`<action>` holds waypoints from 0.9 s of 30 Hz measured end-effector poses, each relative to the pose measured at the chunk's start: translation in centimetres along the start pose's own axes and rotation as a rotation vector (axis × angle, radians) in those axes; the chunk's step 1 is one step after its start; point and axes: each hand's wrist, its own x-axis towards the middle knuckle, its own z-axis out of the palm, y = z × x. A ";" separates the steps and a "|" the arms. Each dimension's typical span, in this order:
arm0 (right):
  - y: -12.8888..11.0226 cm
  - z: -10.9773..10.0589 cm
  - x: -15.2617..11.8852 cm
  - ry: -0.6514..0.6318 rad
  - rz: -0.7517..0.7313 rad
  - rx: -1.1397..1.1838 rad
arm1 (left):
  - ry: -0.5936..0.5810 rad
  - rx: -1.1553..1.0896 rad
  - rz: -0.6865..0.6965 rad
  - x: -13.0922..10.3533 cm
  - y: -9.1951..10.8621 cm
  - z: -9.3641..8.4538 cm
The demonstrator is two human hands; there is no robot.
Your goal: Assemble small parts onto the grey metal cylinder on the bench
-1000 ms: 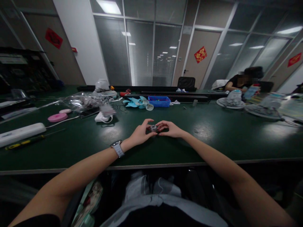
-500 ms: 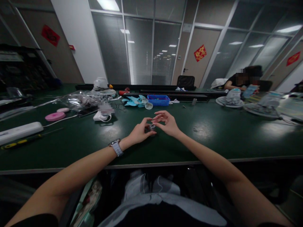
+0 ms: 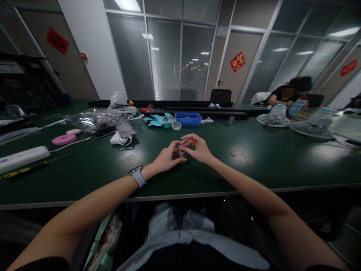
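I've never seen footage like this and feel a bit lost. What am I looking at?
There is no machine here: one camera worn on a person's head looks forward and down at their own bare hands. The left hand holds a small grey part from the side, while the right hand is at its top; whether it pinches something is too small to tell. On the green table, a blue bin and light-blue blades lie beyond the hands; a pink disc, a white bar and a yellow-and-black screwdriver lie to the left. Another person sits at the far right.
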 end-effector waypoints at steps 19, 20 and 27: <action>-0.8 -0.4 -0.4 0.081 -0.043 -0.167 | -0.015 -0.033 -0.037 -0.1 0.3 -0.1; -0.8 -0.3 -0.5 0.051 -0.038 -0.160 | -0.015 -0.039 -0.029 -0.1 0.2 -0.1; -0.6 0.1 -0.4 0.107 -0.030 -0.139 | -0.009 -0.044 -0.025 -0.1 0.1 0.0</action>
